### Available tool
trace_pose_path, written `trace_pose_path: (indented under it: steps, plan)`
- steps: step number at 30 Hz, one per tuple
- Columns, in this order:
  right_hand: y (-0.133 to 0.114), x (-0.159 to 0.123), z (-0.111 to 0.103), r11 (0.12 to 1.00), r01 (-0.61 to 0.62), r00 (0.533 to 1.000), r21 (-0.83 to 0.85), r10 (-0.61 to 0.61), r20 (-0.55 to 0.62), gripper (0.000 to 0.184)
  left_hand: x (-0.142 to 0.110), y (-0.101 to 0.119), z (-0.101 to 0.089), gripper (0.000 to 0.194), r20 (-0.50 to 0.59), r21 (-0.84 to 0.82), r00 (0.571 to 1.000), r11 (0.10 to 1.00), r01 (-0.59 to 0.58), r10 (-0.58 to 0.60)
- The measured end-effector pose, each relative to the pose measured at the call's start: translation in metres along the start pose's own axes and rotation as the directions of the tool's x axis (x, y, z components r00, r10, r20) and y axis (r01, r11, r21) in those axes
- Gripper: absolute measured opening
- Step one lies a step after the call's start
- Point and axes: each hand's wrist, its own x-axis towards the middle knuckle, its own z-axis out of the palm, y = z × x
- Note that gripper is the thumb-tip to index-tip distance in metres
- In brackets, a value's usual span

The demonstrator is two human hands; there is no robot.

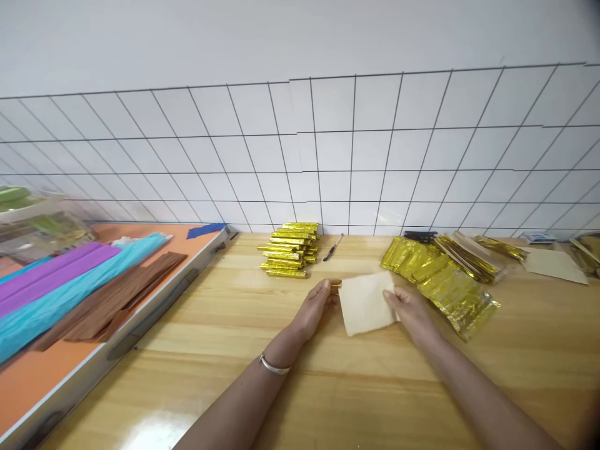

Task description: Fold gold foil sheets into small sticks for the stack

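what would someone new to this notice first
Probably the shiny gold: a pile of narrow gold strips toward the back of the wooden table, and overlapping gold sheets to the right. Next, the pale sheet at centre, gripped by the right hand, the left hand at its other side. Far left, purple, turquoise and brown strips on an orange surface.

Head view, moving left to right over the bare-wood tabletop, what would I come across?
Stack of gold foil rolls, pen, pale square sheet held in the right hand, fanned gold foil sheets, flat pale sheet near the right edge.
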Motion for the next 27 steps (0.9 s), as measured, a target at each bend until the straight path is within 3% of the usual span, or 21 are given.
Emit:
trace_pose_path:
  steps: [3, 7, 11, 20, 24, 27]
  plan:
    - [0.023, 0.004, 0.006, 0.989, -0.001, 1.0, -0.149, -0.001, -0.016, 0.032, 0.001, 0.0, -0.005, 0.054, -0.015, -0.091, 0.997, 0.993, 0.077, -0.078]
    - [0.033, 0.003, 0.009, 0.934, 0.026, 0.997, -0.358, -0.049, -0.055, 0.034, 0.003, -0.005, -0.004, 0.052, 0.055, 0.012, 0.998, 0.999, 0.037, -0.037]
    - [0.034, 0.0, 0.012, 0.923, 0.042, 0.998, -0.382, -0.059, -0.033, 0.034, 0.005, -0.015, 0.0, 0.05, 0.057, 0.135, 0.998, 0.991, -0.018, 0.01]
    - [0.039, 0.0, 0.01, 0.961, 0.086, 0.996, -0.262, -0.083, 0.023, 0.03, 0.008, -0.026, -0.001, 0.038, -0.164, 0.266, 0.979, 0.962, -0.07, 0.117]
    - [0.037, 0.001, 0.006, 0.977, 0.128, 0.991, -0.168, -0.121, 0.055, 0.022, 0.005, -0.02, -0.002, 0.032, -0.145, 0.395, 0.946, 0.894, -0.212, 0.289]
    - [0.03, -0.001, 0.002, 0.959, 0.255, 0.967, -0.124, -0.251, 0.045, 0.016, 0.002, -0.016, 0.0, 0.033, -0.124, 0.487, 0.905, 0.819, -0.302, 0.407]
